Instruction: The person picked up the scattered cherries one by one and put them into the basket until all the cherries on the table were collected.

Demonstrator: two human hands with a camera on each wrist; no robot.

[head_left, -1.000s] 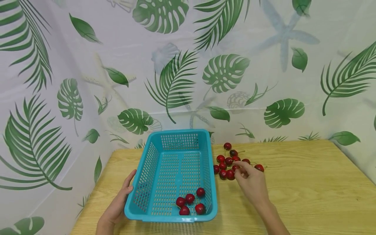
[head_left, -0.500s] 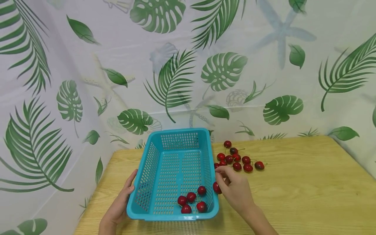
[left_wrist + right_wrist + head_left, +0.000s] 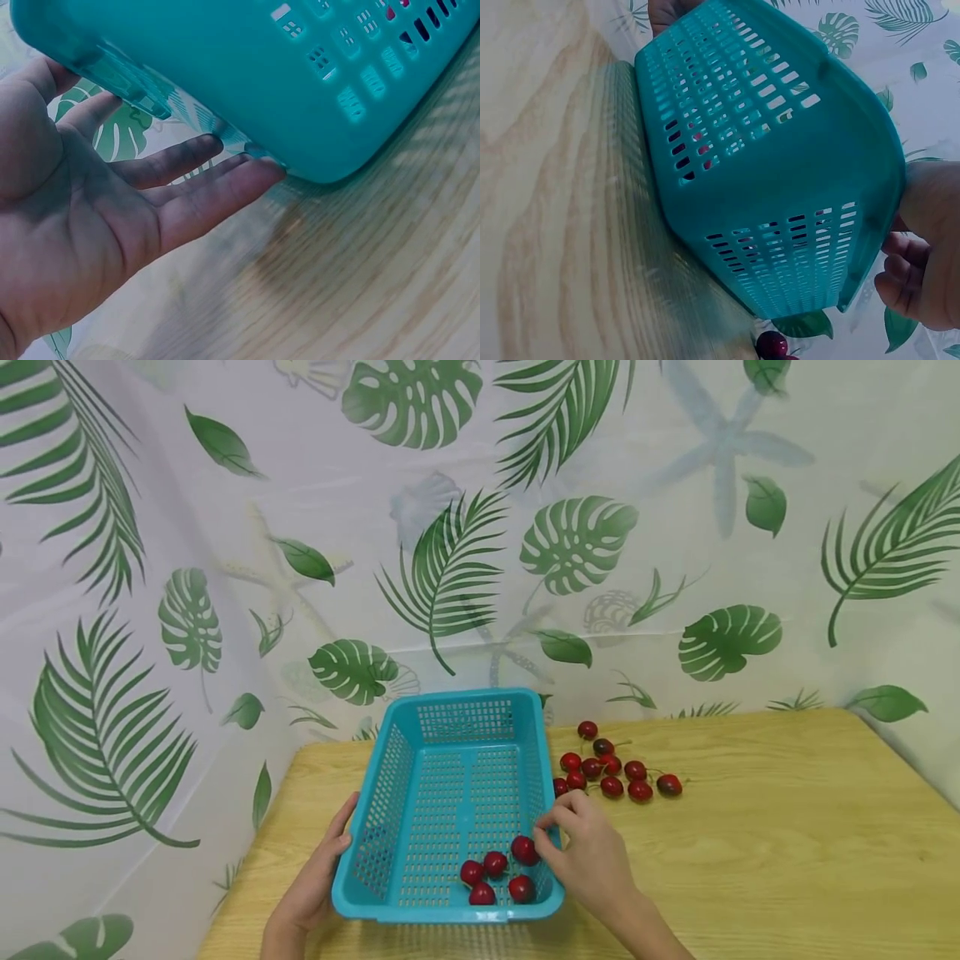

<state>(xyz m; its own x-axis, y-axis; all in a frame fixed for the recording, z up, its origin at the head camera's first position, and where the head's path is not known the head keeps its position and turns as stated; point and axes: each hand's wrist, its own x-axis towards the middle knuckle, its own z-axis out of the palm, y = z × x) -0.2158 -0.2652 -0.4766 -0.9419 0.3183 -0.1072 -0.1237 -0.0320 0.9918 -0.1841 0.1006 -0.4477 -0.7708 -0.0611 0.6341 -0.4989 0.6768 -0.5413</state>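
Observation:
A blue perforated plastic basket [image 3: 457, 914] stands on the wooden table, with several red cherries [image 3: 482, 893] in its near right corner. At its left side is my left hand [image 3: 318, 877]; the left wrist view shows the hand's extended fingers [image 3: 225, 191] against the outer wall and the thumb up by the rim. My right hand [image 3: 588, 860] reaches over the right rim, thumb and forefinger pinched together. A cherry [image 3: 525, 850] hangs inside the rim at those fingertips, overlapping the cherries below. In the right wrist view, the right hand [image 3: 930, 247] is beside the rim, other fingers curled.
More cherries [image 3: 611, 787], some with stems, lie in a loose group on the table [image 3: 787, 827] right of the basket. A leaf-patterned cloth [image 3: 652, 535] hangs behind the table and along its left side.
My right hand has moved left from the cherry group, bringing a cherry over the basket's right rim. My left hand stays at the basket's left side.

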